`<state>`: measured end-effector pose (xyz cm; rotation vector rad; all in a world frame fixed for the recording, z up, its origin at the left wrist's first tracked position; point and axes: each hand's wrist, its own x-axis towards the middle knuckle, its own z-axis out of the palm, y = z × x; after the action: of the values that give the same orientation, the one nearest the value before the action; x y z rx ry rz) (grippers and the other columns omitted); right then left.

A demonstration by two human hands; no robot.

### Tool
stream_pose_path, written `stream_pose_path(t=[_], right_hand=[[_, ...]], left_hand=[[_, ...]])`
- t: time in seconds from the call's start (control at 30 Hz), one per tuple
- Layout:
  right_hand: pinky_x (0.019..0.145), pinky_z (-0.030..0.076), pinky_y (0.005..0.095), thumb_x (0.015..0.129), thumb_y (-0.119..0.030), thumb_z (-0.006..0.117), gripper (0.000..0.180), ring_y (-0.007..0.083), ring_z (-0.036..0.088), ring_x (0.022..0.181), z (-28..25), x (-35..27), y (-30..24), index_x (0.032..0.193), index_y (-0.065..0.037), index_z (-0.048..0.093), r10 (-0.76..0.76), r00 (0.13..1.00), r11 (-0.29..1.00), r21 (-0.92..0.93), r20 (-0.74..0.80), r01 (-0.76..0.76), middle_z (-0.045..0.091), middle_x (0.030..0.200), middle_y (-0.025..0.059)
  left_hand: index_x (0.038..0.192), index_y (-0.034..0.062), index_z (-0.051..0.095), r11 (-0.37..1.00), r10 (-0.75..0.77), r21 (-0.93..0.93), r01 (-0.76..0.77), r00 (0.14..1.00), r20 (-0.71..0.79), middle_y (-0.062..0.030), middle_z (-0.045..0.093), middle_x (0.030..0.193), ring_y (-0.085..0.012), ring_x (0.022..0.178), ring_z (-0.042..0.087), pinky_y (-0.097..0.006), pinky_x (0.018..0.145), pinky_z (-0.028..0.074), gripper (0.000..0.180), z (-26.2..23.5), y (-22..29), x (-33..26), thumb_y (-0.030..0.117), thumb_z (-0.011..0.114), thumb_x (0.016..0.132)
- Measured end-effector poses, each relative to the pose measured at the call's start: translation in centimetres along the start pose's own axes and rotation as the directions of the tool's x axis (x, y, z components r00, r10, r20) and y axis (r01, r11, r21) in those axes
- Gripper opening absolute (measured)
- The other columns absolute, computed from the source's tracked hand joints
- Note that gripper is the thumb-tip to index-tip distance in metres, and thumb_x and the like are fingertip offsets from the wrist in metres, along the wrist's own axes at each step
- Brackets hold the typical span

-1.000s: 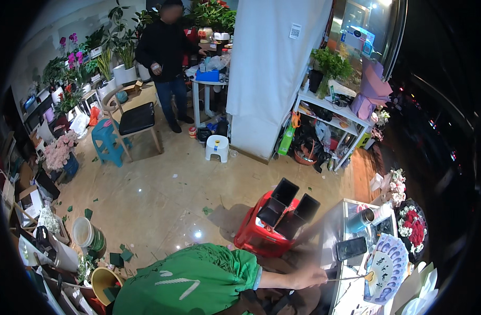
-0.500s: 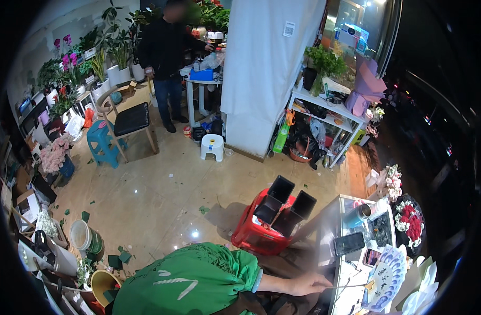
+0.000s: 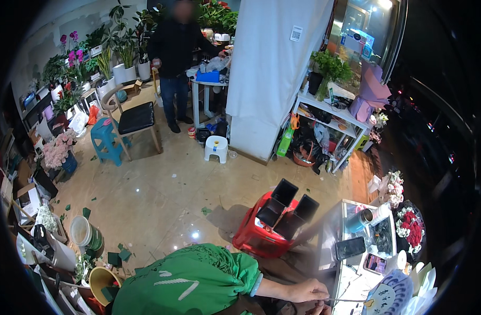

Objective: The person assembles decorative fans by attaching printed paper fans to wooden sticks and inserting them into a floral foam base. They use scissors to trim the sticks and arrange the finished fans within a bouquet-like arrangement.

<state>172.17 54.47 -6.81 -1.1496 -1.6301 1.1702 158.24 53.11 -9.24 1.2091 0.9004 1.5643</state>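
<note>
Right hand (image 3: 308, 290) pinched on a thin stick (image 3: 345, 301) at the near edge of the glass counter (image 3: 339, 247).
I see the stick's tip reaching right to a blue patterned fan (image 3: 388, 296); left hand not in view. Two phones (image 3: 350, 248) lie flat just beyond on the counter. Red crate (image 3: 256, 231) with black pots sits left of it. Far off, a small square white label (image 3: 296, 33) hangs high on the white curtain (image 3: 274, 68).

Two dark smartphones (image 3: 350, 248) (image 3: 375, 263) lie on the glass counter (image 3: 339, 231) (one beside a teal cylindrical cup (image 3: 358, 219)). Three black square buckets (image 3: 283, 192) sit in one red plastic crate (image 3: 251, 233). One white stool (image 3: 216, 148), one blue stool (image 3: 105, 139).
</note>
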Motion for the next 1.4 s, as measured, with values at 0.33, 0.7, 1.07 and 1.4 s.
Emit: stream_pose_path(t=[0.33,0.7,1.07,1.4], right_hand=[[0.05,0.041,0.0265,0.088,-0.02,0.058,0.026,0.014,0.051,0.054,0.1,0.0,0.8,0.086,0.005,0.064,-0.116,0.993,0.986,-0.121,0.003,0.116,0.057,0.06,0.0071],[0.05,0.038,0.0215,0.087,-0.015,0.059,0.032,0.0099,0.048,0.056,-0.7,0.4,1.6,0.113,0.003,0.057,-0.068,0.993,0.995,0.075,0.099,0.06,0.058,0.07,0.0038],[0.047,0.03,0.0188,0.086,-0.014,0.059,0.032,0.0067,0.043,0.054,-1.4,-0.7,0.2,0.115,0.0,0.058,0.114,0.977,0.975,0.166,0.182,-0.145,0.055,0.066,-0.0001],[0.05,0.033,0.019,0.085,-0.017,0.059,0.024,0.009,0.047,0.055,-1.3,-0.8,1.0,0.099,0.001,0.062,-0.054,0.999,0.99,0.133,0.004,0.053,0.056,0.064,0.0033]], left_hand=[[0.098,-0.0029,0.055,0.995,0.029,-0.093,-0.042,0.991,-0.13,-0.0026,0.056,0.079,-0.005,0.072,0.051,-0.021,0.062,0.042,0.019,0.4,-0.2,0.0,0.015,0.055,0.09],[0.082,0.0005,0.055,0.966,-0.18,-0.176,0.192,0.981,0.077,0.0018,0.055,0.072,-0.0032,0.064,0.05,-0.018,0.056,0.04,0.013,-0.2,-1.0,0.0,0.01,0.061,0.086],[0.074,-0.003,0.057,0.999,-0.029,0.029,0.027,0.997,0.071,-0.0045,0.059,0.067,-0.0137,0.064,0.057,-0.027,0.057,0.044,0.017,0.1,-1.3,-0.3,0.01,0.066,0.082],[0.073,0.0001,0.054,0.995,-0.041,0.097,0.034,0.996,0.077,-0.0017,0.058,0.068,-0.0061,0.058,0.048,-0.023,0.052,0.039,0.024,-0.4,0.4,-0.6,0.018,0.067,0.083]])
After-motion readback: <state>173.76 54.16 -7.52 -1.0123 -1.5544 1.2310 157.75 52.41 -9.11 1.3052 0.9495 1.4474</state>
